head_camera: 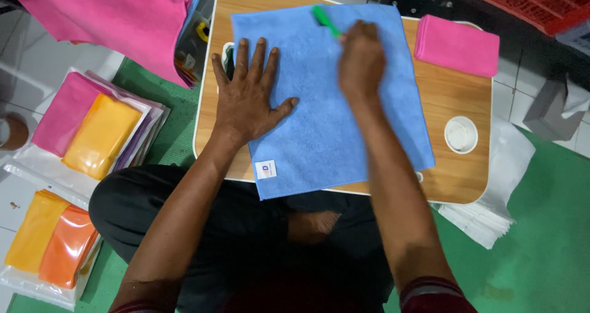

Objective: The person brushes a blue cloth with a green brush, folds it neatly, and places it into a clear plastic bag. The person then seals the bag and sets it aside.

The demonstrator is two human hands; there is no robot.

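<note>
A blue cloth lies spread flat on a small wooden lap table, with a small white label at its near left corner. My left hand presses flat on the cloth's left side, fingers spread. My right hand is closed around a green brush-like tool near the cloth's far edge; the hand is blurred. A folded pink cloth rests on the table's far right corner.
A round white recess sits in the table's right side. Bagged pink, yellow and orange cloths lie on the floor to the left. Loose pink fabric hangs at top left. White bags are stacked right of the table.
</note>
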